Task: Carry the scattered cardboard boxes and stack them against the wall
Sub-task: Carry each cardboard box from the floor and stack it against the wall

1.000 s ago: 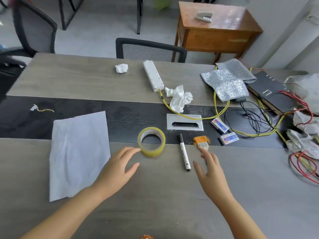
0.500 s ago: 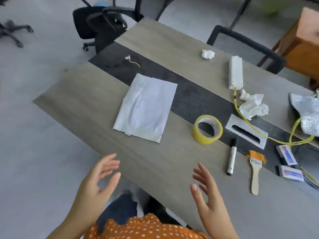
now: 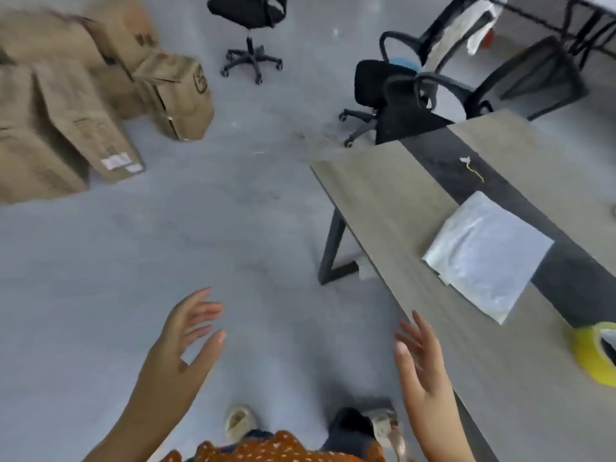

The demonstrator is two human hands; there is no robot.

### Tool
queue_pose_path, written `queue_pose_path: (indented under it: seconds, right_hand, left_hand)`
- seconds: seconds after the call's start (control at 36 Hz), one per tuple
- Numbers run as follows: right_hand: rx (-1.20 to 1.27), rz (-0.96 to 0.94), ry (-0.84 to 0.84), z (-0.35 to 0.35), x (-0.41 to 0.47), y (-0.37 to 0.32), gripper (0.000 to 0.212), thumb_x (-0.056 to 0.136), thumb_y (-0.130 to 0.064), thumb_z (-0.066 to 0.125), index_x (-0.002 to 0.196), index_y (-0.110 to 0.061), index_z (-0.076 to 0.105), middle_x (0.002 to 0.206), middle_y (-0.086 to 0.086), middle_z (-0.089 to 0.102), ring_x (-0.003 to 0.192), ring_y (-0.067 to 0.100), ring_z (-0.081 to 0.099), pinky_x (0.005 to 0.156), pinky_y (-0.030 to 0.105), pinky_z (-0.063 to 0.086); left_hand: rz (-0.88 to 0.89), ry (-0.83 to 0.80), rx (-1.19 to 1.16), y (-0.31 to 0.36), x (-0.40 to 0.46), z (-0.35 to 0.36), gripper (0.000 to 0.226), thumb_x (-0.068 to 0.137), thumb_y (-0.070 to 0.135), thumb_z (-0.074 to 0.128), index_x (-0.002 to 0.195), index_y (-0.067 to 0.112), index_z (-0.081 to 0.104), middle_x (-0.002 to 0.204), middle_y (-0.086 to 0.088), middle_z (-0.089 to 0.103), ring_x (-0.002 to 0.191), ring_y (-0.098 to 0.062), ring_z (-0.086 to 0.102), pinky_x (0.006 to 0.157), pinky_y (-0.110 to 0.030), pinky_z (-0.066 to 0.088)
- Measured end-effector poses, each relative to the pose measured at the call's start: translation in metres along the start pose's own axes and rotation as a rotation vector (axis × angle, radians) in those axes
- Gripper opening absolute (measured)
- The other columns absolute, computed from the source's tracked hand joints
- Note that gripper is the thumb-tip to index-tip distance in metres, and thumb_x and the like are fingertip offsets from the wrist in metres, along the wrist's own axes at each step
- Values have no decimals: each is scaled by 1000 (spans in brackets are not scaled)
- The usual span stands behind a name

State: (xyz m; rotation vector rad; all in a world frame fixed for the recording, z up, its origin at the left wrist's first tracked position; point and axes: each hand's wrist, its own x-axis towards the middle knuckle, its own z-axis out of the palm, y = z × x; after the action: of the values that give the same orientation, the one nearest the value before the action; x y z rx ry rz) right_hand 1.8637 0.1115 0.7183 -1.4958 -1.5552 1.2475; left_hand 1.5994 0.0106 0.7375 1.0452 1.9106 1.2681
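Several brown cardboard boxes lie scattered on the grey floor at the upper left. A large one (image 3: 50,128) lies nearest, with a white label on its end. A smaller one (image 3: 181,95) with loose flaps sits to its right, and another (image 3: 123,31) lies behind. My left hand (image 3: 181,345) and my right hand (image 3: 421,358) hover in front of me with fingers spread, holding nothing, far from the boxes. My feet show below them on the floor.
A grey table (image 3: 400,201) with a black strip and black legs stands on the right, carrying a white sheet (image 3: 486,255) and a yellow tape roll (image 3: 593,351). Black office chairs (image 3: 250,15) (image 3: 386,88) stand behind. Open floor lies between me and the boxes.
My view has swung left, away from the table toward the floor, and the boxes have come into sight. Both hands have left the tabletop and stay open.
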Motion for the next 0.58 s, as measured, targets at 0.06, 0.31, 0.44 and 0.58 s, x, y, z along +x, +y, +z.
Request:
queue_pose_path:
  seconds: [0.06, 0.31, 0.44, 0.58]
  right_hand:
    - [7, -35, -60, 35, 1, -15, 60, 78, -40, 50, 137, -32, 38, 127, -10, 54, 107, -13, 53, 88, 2, 39]
    - [-32, -125, -304, 162, 16, -84, 58, 78, -42, 49, 134, -36, 37, 127, -8, 55, 107, -16, 51, 84, 0, 39]
    - [-84, -148, -432, 214, 34, -114, 59, 77, -49, 46, 134, -41, 34, 130, -11, 51, 112, -12, 49, 95, 19, 37]
    - [-139, -159, -506, 265, 66, -137, 57, 78, -47, 46, 133, -41, 32, 132, -7, 50, 113, -5, 49, 100, 27, 37]
  left_hand:
    - [-22, 80, -17, -8, -4, -37, 45, 77, 30, 56, 120, 42, 47, 113, 10, 63, 107, -1, 58, 89, -7, 44]
    - [-129, 372, -71, -41, -14, -145, 46, 75, 34, 57, 119, 43, 48, 110, 18, 63, 104, 3, 59, 82, -1, 41]
    - [-186, 471, -78, -61, -2, -178, 44, 87, 16, 59, 120, 44, 48, 111, 15, 63, 106, 2, 58, 83, -3, 42]
    - [-264, 544, -106, -72, 27, -206, 46, 73, 42, 55, 117, 52, 47, 112, 20, 62, 106, 3, 57, 79, -8, 44]
